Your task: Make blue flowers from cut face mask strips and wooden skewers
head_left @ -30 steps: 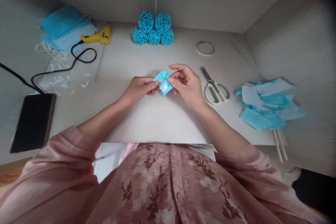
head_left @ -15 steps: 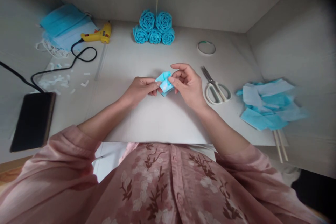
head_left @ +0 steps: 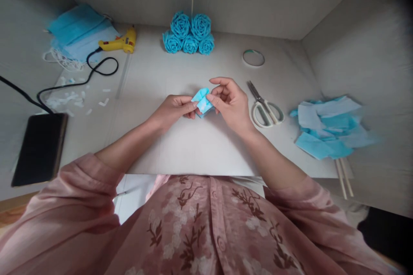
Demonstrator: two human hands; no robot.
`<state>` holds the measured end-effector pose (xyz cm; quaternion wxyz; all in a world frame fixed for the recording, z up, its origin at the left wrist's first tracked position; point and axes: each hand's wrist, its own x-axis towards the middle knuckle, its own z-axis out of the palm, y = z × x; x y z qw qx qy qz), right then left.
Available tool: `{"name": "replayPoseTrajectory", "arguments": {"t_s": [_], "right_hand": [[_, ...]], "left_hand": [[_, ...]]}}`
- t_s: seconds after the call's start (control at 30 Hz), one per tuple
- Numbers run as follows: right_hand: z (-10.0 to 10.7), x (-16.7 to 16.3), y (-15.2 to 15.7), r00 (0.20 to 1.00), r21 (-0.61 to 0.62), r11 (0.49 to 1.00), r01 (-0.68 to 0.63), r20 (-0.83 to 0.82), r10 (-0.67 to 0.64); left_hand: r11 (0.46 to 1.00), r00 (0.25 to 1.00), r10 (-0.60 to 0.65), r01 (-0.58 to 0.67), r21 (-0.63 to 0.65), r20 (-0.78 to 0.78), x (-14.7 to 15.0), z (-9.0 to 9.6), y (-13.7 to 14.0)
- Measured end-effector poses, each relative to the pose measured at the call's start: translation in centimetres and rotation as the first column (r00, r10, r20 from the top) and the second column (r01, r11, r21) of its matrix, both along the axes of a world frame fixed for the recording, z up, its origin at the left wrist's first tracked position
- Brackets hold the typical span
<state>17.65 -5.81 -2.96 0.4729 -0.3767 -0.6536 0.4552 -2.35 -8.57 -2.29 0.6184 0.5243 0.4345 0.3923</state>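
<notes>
A small folded piece of light blue mask fabric [head_left: 201, 99] is held above the middle of the table, pinched from both sides. My left hand [head_left: 176, 109] grips its left end between thumb and fingers. On the other side, my right hand [head_left: 229, 103] pinches the right edge with thumb and index finger, the other fingers curled. Parts of the fabric are hidden behind the fingers. Scissors with white handles [head_left: 268, 114] lie just right of my right hand. Beyond my hands, several rolled blue fabric roses [head_left: 190, 44] are stacked in two rows.
A yellow glue gun [head_left: 119, 44] with a black cord lies near blue face masks [head_left: 77, 30] at the back left. White scraps [head_left: 69, 98] and a black phone-like slab [head_left: 40, 148] are at left. A tape roll [head_left: 253, 58], cut fabric pieces [head_left: 327, 126] and wooden sticks [head_left: 344, 180] are at right.
Almost nothing differs; both hands keep their hold on the fabric. The fabric piece has shifted very slightly between the fingers.
</notes>
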Motion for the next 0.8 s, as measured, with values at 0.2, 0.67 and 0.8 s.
{"name": "replayPoseTrajectory", "arguments": {"t_s": [0.2, 0.67, 0.8], "right_hand": [[0.05, 0.16, -0.02, 0.998, 0.041, 0.999, 0.02, 0.058, -0.022], [0.31, 0.72, 0.42, 0.987, -0.006, 0.99, -0.139, 0.075, 0.139], [0.27, 0.76, 0.47, 0.989, 0.019, 0.993, -0.12, 0.084, 0.118]], "left_hand": [[1.0, 1.0, -0.015, 0.016, -0.009, 0.016, 0.03, -0.04, 0.0], [1.0, 1.0, -0.012, 0.012, 0.003, -0.024, -0.13, -0.44, 0.16], [1.0, 1.0, -0.013, 0.013, -0.01, 0.007, -0.17, -0.58, 0.2]]}}
